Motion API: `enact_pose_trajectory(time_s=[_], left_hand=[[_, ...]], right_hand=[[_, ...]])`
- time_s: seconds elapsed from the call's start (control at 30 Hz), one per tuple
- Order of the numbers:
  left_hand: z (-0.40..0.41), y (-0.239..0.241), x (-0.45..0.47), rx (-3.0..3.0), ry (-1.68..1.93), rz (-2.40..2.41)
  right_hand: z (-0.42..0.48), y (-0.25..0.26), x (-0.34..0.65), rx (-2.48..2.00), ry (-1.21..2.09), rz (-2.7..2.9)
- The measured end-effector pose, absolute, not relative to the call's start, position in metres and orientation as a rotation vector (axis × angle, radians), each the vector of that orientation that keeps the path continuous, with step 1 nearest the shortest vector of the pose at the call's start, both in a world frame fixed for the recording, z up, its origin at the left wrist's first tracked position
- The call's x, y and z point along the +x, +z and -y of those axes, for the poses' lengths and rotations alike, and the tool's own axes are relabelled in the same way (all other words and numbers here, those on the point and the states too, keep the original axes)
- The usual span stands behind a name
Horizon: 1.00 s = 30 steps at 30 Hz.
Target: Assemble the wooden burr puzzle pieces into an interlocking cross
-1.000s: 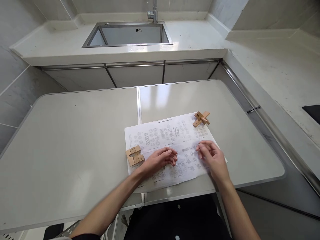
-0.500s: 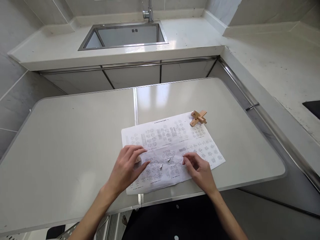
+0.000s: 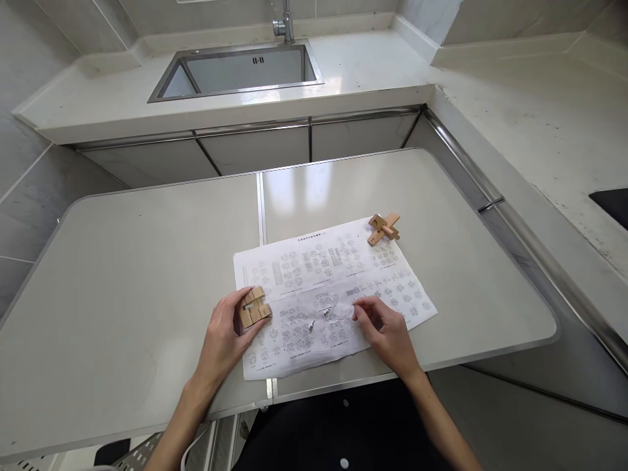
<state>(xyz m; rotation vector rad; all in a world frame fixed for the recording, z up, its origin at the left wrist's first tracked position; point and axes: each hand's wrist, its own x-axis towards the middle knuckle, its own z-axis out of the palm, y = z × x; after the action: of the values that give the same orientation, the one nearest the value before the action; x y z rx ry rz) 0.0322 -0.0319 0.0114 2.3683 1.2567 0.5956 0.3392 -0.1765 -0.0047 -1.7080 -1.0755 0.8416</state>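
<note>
Head view: my left hand [image 3: 223, 330] grips the notched wooden puzzle block [image 3: 254, 315]

The block sits at the left edge of a printed diagram sheet [image 3: 289, 301], flat face up, with a slot in its middle. My left fingers wrap its far-left side and my thumb presses its near-right side, so the grip is closed on it; whether it is lifted off the paper I cannot tell.

My right hand [image 3: 385, 330] is over the right half of the sheet, fingers curled, thumb close to the forefinger. I cannot tell whether those fingertips meet or pinch anything. Between my hands the creased paper has two small torn spots [image 3: 312, 325], near each other among the printed figures.

At the sheet's far right corner rests a second wooden piece, a crossed puzzle assembly [image 3: 383, 230] with dark marks on it, well apart from both hands.

Under everything is a pale folding table [image 3: 147, 294], a metal seam running across it beneath the paper. Past its far edge stand grey cabinets [image 3: 260, 147], then a white counter [image 3: 373, 65] with a steel sink [image 3: 245, 73] and faucet [image 3: 287, 26].
</note>
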Motion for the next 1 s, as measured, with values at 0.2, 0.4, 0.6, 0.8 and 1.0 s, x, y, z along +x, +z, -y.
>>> enact_pose_trajectory(time_s=[0.2, 0.4, 0.6, 0.8, 1.0], left_hand=[[0.028, 0.014, 0.033, 2.378, 0.643, -1.141], [0.023, 0.017, 0.055, 2.416, 0.707, -0.94], [0.016, 0.017, 0.096, 2.435, 0.616, -0.637], [0.013, 0.01, 0.118, 2.448, 0.534, -0.519], [0.016, 0.007, 0.121, 2.359, 0.42, -0.633]], right_hand=[[0.176, -0.002, 0.34, -1.703, 0.858, 1.076], [0.174, -0.003, 0.34, -1.698, 0.842, 1.084], [0.174, -0.001, 0.34, -1.694, 0.842, 1.084], [0.173, -0.001, 0.34, -1.694, 0.836, 1.085], [0.173, -0.004, 0.34, -1.712, 0.8, 1.132]])
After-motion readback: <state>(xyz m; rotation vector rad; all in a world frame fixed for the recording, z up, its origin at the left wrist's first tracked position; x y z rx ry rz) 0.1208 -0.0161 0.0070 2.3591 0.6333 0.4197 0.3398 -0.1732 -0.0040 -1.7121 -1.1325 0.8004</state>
